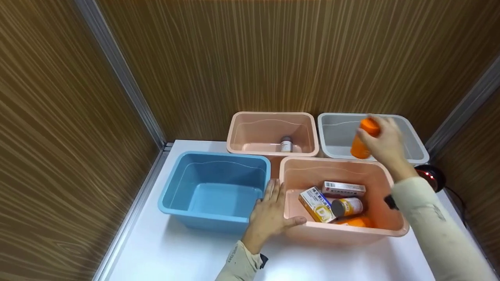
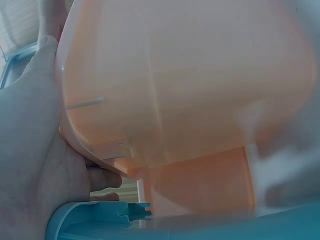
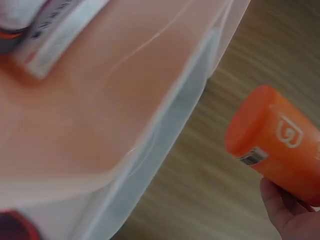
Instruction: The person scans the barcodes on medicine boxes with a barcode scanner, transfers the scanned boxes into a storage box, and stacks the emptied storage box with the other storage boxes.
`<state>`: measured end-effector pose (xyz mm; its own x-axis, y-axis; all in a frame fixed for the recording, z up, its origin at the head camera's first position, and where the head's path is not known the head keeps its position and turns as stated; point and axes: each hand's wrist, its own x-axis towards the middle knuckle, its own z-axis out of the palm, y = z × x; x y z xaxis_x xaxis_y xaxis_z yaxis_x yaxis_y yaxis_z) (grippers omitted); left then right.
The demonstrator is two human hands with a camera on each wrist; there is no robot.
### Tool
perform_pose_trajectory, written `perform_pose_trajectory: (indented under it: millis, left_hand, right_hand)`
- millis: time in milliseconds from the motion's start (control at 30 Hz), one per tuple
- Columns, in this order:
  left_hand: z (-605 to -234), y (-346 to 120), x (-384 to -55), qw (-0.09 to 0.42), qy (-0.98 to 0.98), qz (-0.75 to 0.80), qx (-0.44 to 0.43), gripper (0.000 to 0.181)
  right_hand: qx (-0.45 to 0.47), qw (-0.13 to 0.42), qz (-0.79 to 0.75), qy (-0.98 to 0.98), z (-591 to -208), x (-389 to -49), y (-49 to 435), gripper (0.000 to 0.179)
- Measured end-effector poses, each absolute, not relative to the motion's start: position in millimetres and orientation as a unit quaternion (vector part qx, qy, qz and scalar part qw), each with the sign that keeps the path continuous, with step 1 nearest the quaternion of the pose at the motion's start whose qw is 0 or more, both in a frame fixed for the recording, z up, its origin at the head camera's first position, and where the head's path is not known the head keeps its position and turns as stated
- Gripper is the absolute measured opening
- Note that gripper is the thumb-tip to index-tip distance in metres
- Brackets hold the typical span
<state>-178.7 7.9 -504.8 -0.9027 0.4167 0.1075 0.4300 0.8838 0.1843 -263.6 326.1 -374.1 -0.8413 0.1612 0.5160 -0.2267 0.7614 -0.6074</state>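
Observation:
My right hand grips an orange bottle by its cap end, over the front edge of the grey bin. In the right wrist view the bottle shows a white logo and a small barcode. With fingers extended, my left hand rests on the near left corner of the front pink bin, beside the blue bin. Inside that pink bin lie a yellow-and-white vitamin D box, a white box, a dark-capped bottle and a partly hidden orange item.
At the front left stands a blue bin. Behind it, a smaller pink bin holds a small white bottle. A dark round device with red lights sits at the right. Wood-patterned walls enclose the white table.

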Motion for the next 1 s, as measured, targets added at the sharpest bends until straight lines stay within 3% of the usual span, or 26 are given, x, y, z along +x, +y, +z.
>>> perform_pose_trajectory:
  millis: [200, 433, 1000]
  left_hand:
    - [-503, 10, -176, 0.032, -0.971, -0.090, -0.220, 0.122]
    - [-502, 14, -172, 0.032, -0.970, -0.094, -0.222, 0.121]
    - [-500, 23, -168, 0.044, -0.967, -0.086, -0.234, 0.120]
  right_hand:
    - [0.060, 0.207, 0.328, -0.920, -365, -296, 291, 0.053]
    - [0.092, 0.144, 0.320, -0.932, -379, -323, 258, 0.055]
    - [0.105, 0.147, 0.330, -0.927, -407, -338, 244, 0.051]
